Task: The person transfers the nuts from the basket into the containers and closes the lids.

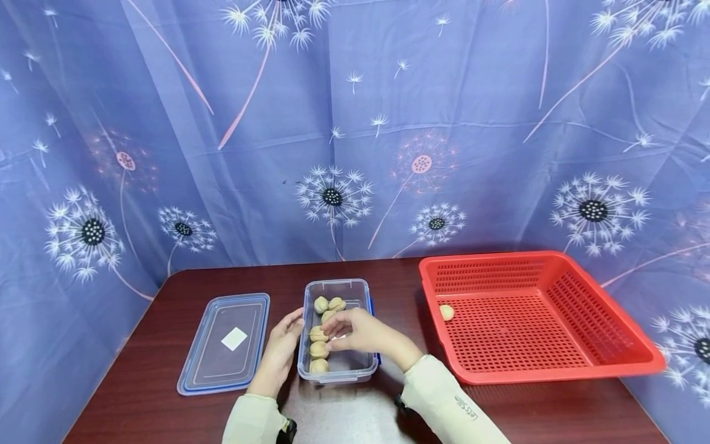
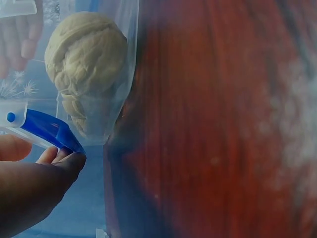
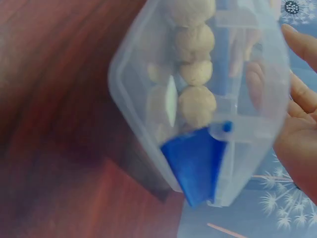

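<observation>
A clear plastic box (image 1: pixel 346 374) with blue side latches holds several tan walnuts (image 1: pixel 318 366), mostly along its left side. My left hand (image 1: pixel 280 351) rests against the box's left wall, its fingertips touching the blue latch (image 2: pixel 47 130) in the left wrist view. Over the box reaches my right hand (image 1: pixel 360 333), its fingertips beside the middle walnuts in the row. Through the cloudy wall in the right wrist view, the walnuts (image 3: pixel 196 105) appear lined up, apart from the right hand's visible fingers. Part of the row is hidden by that hand.
On the left lies the box's clear lid (image 1: pixel 213 351) with a blue seal and a white label. A red perforated basket (image 1: pixel 532 373) stands on the right, with one walnut (image 1: pixel 446 312) near its left wall. A patterned curtain (image 1: pixel 377 185) hangs behind the table (image 1: pixel 150 382).
</observation>
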Available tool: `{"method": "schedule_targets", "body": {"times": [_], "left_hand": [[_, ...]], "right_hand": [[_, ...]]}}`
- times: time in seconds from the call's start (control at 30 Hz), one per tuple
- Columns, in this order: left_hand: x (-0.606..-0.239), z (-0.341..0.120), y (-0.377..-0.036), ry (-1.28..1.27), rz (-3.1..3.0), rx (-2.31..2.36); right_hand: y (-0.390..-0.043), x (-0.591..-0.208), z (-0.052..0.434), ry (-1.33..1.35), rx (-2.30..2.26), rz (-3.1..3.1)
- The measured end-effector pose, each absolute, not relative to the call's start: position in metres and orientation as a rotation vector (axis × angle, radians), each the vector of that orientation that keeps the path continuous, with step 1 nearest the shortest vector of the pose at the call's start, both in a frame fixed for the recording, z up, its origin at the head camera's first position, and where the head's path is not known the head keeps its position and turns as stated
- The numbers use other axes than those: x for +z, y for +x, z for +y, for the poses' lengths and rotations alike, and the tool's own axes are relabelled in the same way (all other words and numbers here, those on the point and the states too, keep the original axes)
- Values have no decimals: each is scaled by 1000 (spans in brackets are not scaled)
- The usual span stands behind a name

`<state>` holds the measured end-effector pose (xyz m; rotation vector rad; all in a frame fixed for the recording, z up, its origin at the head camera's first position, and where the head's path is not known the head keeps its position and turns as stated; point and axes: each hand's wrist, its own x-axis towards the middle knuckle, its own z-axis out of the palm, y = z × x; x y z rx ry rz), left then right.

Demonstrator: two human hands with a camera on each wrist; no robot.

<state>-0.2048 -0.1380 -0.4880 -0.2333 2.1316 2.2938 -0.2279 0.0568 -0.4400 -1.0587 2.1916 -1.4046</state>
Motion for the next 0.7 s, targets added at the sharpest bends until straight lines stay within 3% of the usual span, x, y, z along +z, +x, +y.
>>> {"method": "schedule_targets", "body": {"times": [0.7], "left_hand": [[-488,-139,-204,-228,2109,2296]], "right_hand": [[-257,-370,100,-1114,-1353,2425]]}}
